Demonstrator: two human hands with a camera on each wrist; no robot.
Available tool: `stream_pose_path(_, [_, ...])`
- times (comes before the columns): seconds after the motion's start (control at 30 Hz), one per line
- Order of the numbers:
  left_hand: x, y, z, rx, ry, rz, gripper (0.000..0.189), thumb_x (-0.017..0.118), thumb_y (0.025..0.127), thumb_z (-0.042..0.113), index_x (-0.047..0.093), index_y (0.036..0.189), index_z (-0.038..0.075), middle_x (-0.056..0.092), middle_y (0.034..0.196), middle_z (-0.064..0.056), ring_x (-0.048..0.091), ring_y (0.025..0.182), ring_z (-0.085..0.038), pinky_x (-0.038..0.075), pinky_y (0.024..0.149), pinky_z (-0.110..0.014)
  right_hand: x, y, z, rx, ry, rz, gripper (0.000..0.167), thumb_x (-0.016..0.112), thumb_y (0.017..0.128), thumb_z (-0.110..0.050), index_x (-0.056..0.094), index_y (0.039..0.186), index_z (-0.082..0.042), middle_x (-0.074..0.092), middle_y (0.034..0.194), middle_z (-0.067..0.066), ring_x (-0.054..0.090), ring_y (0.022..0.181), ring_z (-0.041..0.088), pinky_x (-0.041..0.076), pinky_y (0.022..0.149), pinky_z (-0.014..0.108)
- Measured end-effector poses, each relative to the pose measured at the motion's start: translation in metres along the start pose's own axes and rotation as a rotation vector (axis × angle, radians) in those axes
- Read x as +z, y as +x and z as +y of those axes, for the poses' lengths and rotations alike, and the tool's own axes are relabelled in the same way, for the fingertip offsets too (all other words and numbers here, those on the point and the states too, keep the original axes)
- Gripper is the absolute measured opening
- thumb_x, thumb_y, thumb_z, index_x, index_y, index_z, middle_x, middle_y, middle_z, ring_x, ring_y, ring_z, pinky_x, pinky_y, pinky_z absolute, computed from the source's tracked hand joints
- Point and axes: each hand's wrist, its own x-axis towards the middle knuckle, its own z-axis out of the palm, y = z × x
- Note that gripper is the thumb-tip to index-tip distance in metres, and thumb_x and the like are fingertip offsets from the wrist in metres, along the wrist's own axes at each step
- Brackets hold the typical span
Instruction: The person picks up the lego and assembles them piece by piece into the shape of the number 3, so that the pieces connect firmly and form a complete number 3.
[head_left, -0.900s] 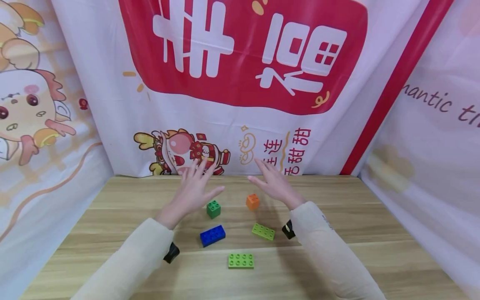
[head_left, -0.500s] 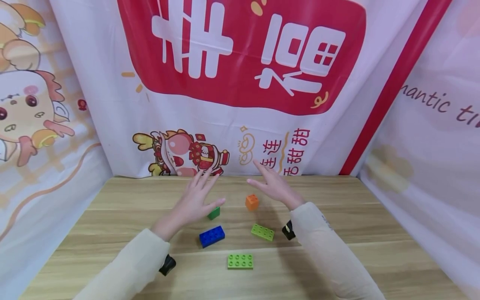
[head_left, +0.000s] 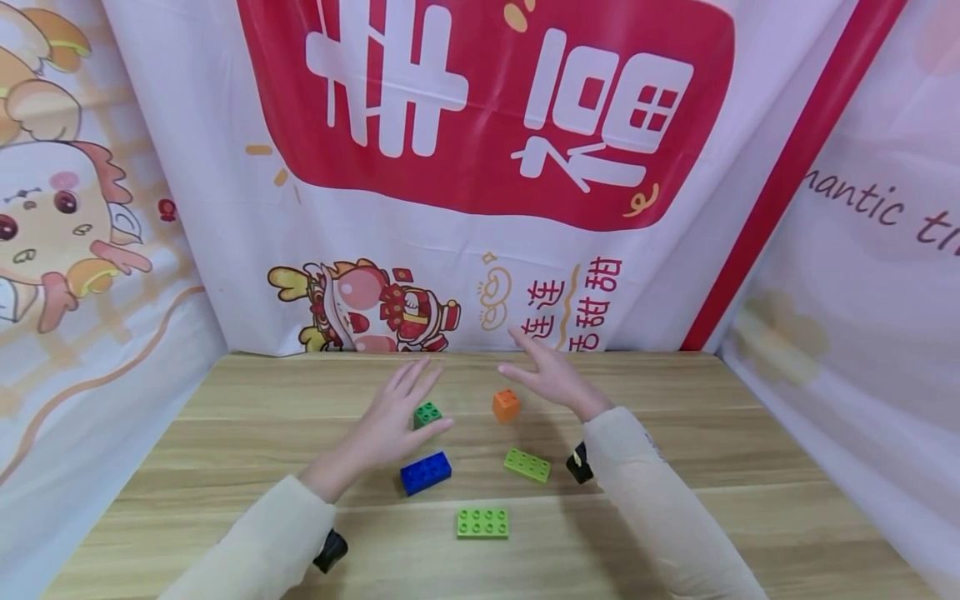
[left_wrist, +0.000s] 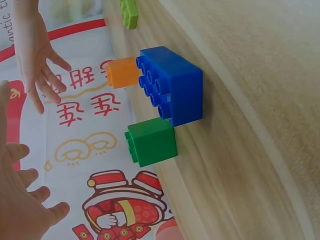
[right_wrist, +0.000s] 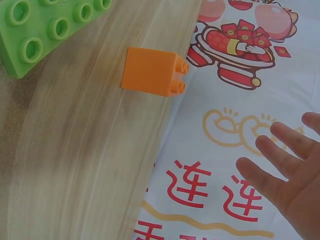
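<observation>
My left hand (head_left: 390,421) hovers with fingers spread above the table, near the green block (head_left: 427,414) and partly in front of it. Nothing is in that hand. To the right, my right hand (head_left: 555,379) is also raised with straight, parted fingers and holds nothing. The orange block (head_left: 506,405) stands between the hands, nearer the right one. Closer to me lie a blue brick (head_left: 426,473) and a thin lime brick (head_left: 527,465). Another lime brick (head_left: 482,524) lies nearest, studs up. In the left wrist view, the blue brick (left_wrist: 172,85) appears large beside the green block (left_wrist: 151,142).
The wooden table (head_left: 675,517) runs back to a white printed cloth (head_left: 225,250) hanging behind it. Similar cloths hang at the left (head_left: 45,375) and right (head_left: 847,333) sides. Black wrist devices (head_left: 331,552) sit under both sleeves.
My left hand has come down and back towards me, its fingertips now lower in front of the cloth's edge. The right hand has barely shifted. The blocks have stayed in place.
</observation>
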Motion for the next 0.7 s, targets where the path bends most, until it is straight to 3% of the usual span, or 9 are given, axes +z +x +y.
stream_pose_path(0.2, [0.004, -0.007, 0.002, 0.008, -0.043, -0.027, 0.077, 0.047, 0.088, 0.058, 0.024, 0.146, 0.014, 0.009, 0.152, -0.008, 0.01, 0.136, -0.033, 0.018, 0.101, -0.059, 0.002, -0.001, 0.007, 0.028, 0.067, -0.028, 0.073, 0.058, 0.088, -0.045, 0.021, 0.147, -0.022, 0.026, 0.147, 0.002, 0.036, 0.126, 0.027, 0.029, 0.101, 0.045])
stream_pose_path(0.47, [0.013, -0.019, 0.003, -0.008, -0.081, -0.054, 0.074, 0.05, 0.087, 0.057, 0.027, 0.145, 0.017, 0.015, 0.151, -0.006, 0.016, 0.134, -0.034, 0.024, 0.098, -0.06, 0.008, -0.002, 0.018, 0.049, 0.115, -0.06, 0.078, 0.058, 0.084, -0.052, 0.021, 0.146, -0.024, 0.03, 0.146, 0.002, 0.037, 0.125, 0.028, 0.034, 0.097, 0.048])
stream_pose_path(0.7, [0.021, -0.027, 0.006, -0.026, -0.111, -0.079, 0.077, 0.048, 0.085, 0.061, 0.028, 0.145, 0.018, 0.018, 0.15, -0.004, 0.019, 0.133, -0.032, 0.028, 0.097, -0.058, 0.012, -0.002, 0.023, 0.025, 0.157, -0.076, 0.074, 0.062, 0.086, -0.04, 0.024, 0.146, -0.019, 0.032, 0.144, 0.008, 0.044, 0.116, 0.027, 0.042, 0.09, 0.042])
